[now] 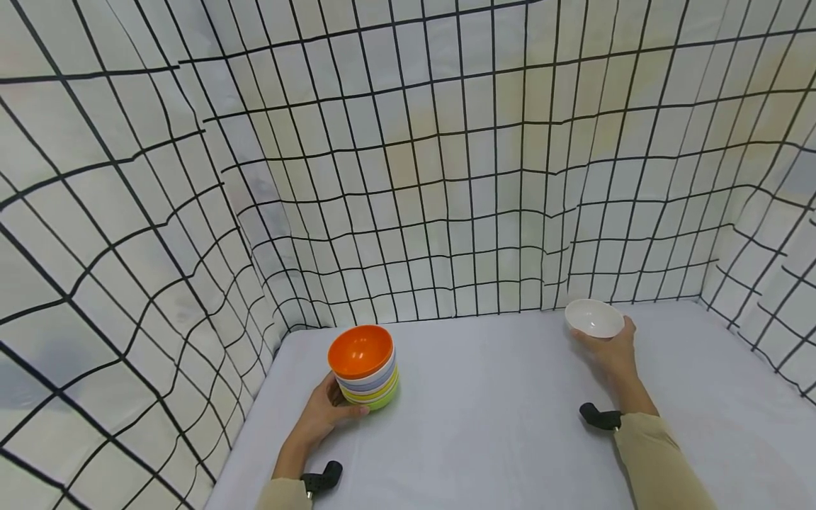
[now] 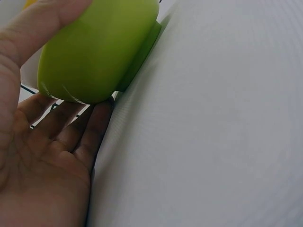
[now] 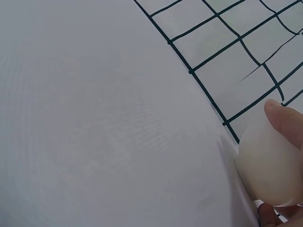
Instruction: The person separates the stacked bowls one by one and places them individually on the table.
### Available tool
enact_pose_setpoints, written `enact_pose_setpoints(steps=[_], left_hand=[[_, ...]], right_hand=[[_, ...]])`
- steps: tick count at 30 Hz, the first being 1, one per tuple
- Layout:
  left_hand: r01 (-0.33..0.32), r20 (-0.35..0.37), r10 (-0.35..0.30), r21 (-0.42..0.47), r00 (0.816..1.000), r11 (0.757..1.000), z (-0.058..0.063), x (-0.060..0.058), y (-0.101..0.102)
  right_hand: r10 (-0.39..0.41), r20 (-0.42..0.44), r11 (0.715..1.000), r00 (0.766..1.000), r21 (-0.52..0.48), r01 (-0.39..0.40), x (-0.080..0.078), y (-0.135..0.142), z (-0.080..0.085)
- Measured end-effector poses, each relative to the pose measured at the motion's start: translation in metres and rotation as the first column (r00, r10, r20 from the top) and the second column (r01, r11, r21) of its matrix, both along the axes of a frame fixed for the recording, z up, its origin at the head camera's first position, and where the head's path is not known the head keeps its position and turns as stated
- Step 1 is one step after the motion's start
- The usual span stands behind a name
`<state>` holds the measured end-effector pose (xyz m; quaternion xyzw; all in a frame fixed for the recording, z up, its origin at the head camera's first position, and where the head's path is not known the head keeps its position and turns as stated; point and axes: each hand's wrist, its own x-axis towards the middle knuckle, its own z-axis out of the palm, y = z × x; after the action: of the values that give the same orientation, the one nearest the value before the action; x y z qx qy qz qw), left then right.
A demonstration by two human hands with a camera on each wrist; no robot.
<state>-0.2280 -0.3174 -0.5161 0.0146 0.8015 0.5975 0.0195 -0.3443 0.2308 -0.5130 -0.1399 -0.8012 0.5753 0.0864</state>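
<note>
A stack of bowls [image 1: 368, 386] stands at the left of the table, an orange bowl [image 1: 361, 350] on top, then white, lavender and yellow layers. Lowest is a green bowl [image 2: 102, 52], its foot by the tabletop in the left wrist view. My left hand [image 1: 324, 412] holds the stack low on its near left side, thumb on one side and fingers on the other. Far to the right, my right hand [image 1: 613, 354] grips a white bowl [image 1: 594, 317] by its side. The right wrist view shows this bowl [image 3: 267, 163] partly, and whether it touches the table is unclear.
A white cloth covers the table [image 1: 478, 411]. White sheeting with a black grid [image 1: 446, 177] rises along the table's back edge and both sides. A black wrist mount [image 1: 321, 479] is on the left arm, another mount [image 1: 601, 416] on the right.
</note>
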Motion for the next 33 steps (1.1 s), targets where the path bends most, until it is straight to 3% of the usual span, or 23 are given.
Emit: enact_pose_setpoints(steps=[12,18,24,29,33], left_hand=[[-0.007,0.001,0.007,0.013,1.000,1.000,-0.001,0.000,0.001],[-0.002,-0.002,0.002,0.004,1.000,1.000,0.000,0.000,0.001],[-0.010,-0.004,0.010,0.001,1.000,1.000,-0.001,0.000,0.001],[-0.022,0.003,0.022,-0.001,1.000,1.000,-0.001,0.001,0.002],[-0.017,0.002,0.017,0.003,1.000,1.000,-0.001,0.001,0.002]], right_hand=[[-0.007,0.094,1.000,0.996,-0.019,0.009,-0.002,0.010,-0.001],[-0.143,0.006,0.988,0.990,-0.052,0.143,0.005,0.009,0.014],[-0.188,-0.132,0.981,0.973,-0.073,0.180,0.013,-0.007,0.042],[-0.114,-0.229,0.993,0.967,-0.055,0.104,0.020,-0.031,0.066],[0.063,-0.285,0.997,0.956,-0.020,-0.072,0.027,-0.052,0.077]])
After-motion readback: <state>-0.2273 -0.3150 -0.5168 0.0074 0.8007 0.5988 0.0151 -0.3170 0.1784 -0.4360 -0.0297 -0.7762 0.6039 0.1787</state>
